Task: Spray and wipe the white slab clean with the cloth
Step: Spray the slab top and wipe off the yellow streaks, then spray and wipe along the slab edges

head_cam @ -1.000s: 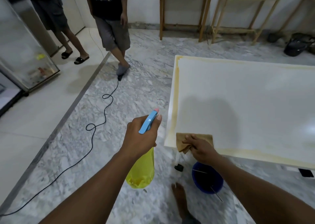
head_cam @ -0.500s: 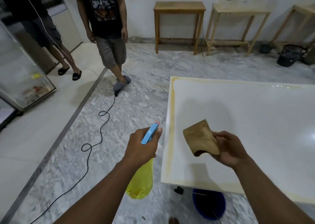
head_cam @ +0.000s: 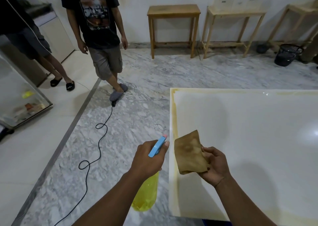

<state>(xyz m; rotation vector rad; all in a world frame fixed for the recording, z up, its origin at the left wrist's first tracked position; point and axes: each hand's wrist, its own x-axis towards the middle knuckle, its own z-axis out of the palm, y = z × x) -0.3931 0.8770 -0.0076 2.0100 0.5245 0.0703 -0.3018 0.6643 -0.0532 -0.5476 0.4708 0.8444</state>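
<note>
Marble floor (head_cam: 137,122), grey-veined, with a paler tile strip on its left side. White wall at the back.

- White slab (head_cam: 249,139): count 1. It lies flat under the right hand (head_cam: 213,165) and runs forward and right of it, out of frame. Its left edge sits just right of the left hand (head_cam: 148,158). A yellowish stain band runs along the left and far edges.
- Cloth (head_cam: 189,153): count 1, brown and crumpled. The right hand pinches it at its right side, thumb on top and fingers curled beneath. It hangs just left of that hand, lifted above the slab's near-left corner, between the two hands.
- Spray bottle (head_cam: 146,196): count 1, yellow body with a blue trigger head (head_cam: 157,146). The left hand is wrapped round the neck, one fingertip up at the front of the head. The body hangs below the hand over the floor, off the slab, and the nozzle points forward.
- The hands are near each other but apart, and the cloth does not touch the bottle.

Elsewhere:
- Black cable (head_cam: 96,148): count 1, looping across the floor left of the left hand.
- Wooden tables: count 3, along the wall far ahead (head_cam: 173,12), (head_cam: 235,14), (head_cam: 302,8).
- Black mesh bin (head_cam: 286,54): count 1, far right.
- Bystanders: count 2, far left, one in grey slippers (head_cam: 101,27), one in black sandals (head_cam: 25,36).
- Glass cabinet (head_cam: 20,101): count 1, at the left edge.
</note>
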